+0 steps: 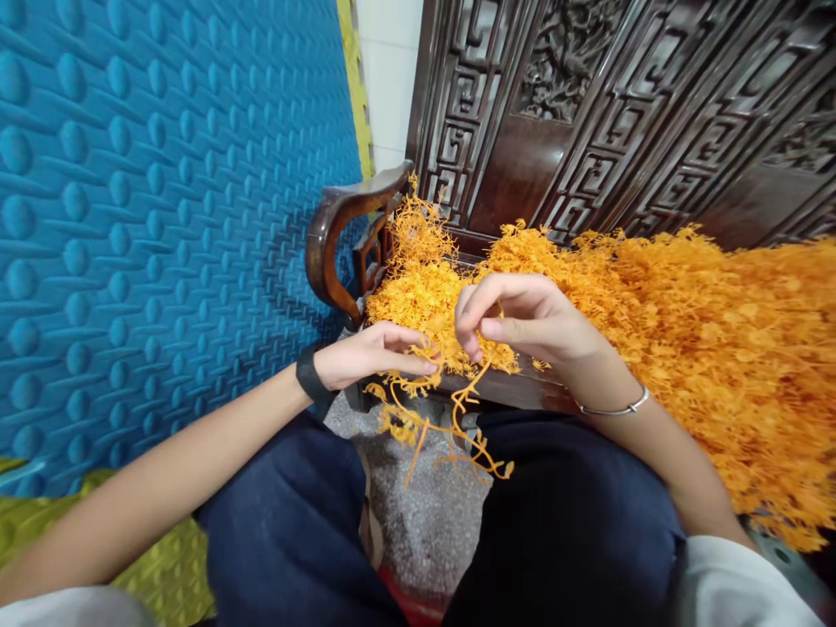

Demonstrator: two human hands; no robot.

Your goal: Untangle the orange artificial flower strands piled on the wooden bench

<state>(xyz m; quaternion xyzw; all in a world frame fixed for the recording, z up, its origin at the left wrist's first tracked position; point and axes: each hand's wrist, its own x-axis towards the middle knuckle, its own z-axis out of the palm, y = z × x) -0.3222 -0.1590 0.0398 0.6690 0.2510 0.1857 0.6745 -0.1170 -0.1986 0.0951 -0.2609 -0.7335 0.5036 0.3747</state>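
Note:
My left hand (366, 353), with a black band at the wrist, pinches an orange plastic flower sprig (400, 425) between thumb and fingers. Thin branching stems with small leafy tips dangle from it over the gap between my knees. To its right, my right hand (532, 320) is curled, thumb against fingers, with a stem of the sprig running up to its fingertips. The exact grip there is partly hidden by the fingers. Behind both hands lies a heap of similar orange plastic flower pieces (418, 300) on a dark wooden seat (522, 390).
A larger mass of orange pieces (705, 348) spreads along the right. The carved wooden backrest (515, 165) rises behind, and a curved armrest (326, 235) stands at left. Blue foam matting (163, 218) covers the left; speckled grey floor (424, 522) shows between my legs.

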